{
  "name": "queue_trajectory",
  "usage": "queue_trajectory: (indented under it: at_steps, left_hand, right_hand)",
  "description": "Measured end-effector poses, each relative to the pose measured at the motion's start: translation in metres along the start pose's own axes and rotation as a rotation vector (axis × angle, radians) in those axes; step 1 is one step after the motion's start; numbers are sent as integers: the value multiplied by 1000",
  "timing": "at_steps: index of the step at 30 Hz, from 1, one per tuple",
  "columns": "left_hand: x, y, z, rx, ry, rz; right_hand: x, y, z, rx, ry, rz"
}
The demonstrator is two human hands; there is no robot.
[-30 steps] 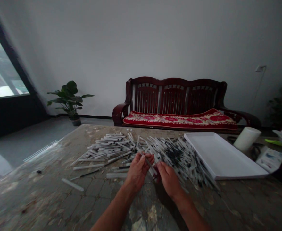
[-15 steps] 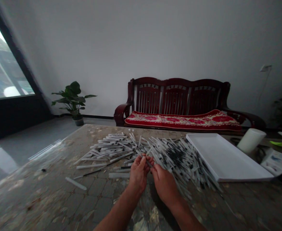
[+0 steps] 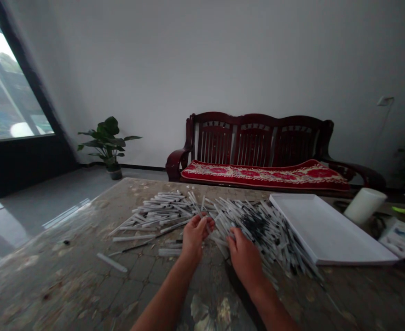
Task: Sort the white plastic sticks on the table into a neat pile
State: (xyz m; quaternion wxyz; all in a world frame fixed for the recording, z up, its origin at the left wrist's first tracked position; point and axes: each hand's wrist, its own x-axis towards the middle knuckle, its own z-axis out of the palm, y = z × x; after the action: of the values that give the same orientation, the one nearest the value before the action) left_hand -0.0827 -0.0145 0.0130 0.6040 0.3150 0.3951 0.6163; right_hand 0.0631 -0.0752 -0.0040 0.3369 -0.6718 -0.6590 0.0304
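My left hand is closed, thumb against fingers, on a slim whitish pen barrel that points up and away over the pile. My right hand is apart from it, at the near edge of the right-hand pile, its fingers curled together; what they hold, if anything, is hard to make out against the pens. Beyond my left hand lies a pile of whitish pen barrels with dark ends. In front of my right hand spreads a larger heap of translucent pens, many with black parts.
A shallow white tray stands right of the heap, with a white roll and a small box beyond. One loose tube lies at the left on the patterned table. A wooden bench stands behind.
My hands were together at the middle and are now apart. The left has shifted slightly left, the right to the right toward the heap. The view has shifted slightly.
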Motion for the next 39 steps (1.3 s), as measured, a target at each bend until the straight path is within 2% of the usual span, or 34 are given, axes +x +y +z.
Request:
queue_trajectory:
  at_steps: [4,8,10,13,16,18,22,27,30,33,39]
  left_hand:
    - [3,-7,4,252,-84,92]
    - [9,6,-15,366,-78,153]
    - [8,21,-29,522,-73,185]
    - [-1,43,-44,944,-133,185]
    - [-21,53,-43,1315,-214,202]
    - [-37,51,-36,1484,-276,231]
    - [-57,28,-19,1665,-280,201]
    - [-52,11,-15,1750,-235,152]
    - [-48,19,-21,1753,-254,157]
    - [-44,34,-32,1797,-268,176]
    - [-34,62,-65,1896,-221,291]
  right_hand:
    - [2,7,-2,84,153,-54]
    - [-8,8,-3,86,202,-131]
    - [-12,7,-2,59,188,-158]
    - [-12,3,0,8,123,-208]
    - [-5,-5,0,-60,29,-266]
    - [1,-11,-1,-111,-44,-304]
    - [14,-21,3,-182,-165,-373]
    - [26,-20,12,-223,-155,-437]
    - [35,-17,12,-269,-113,-464]
    - [42,-15,10,-280,-131,-488]
    - [50,0,3,-265,-172,-541]
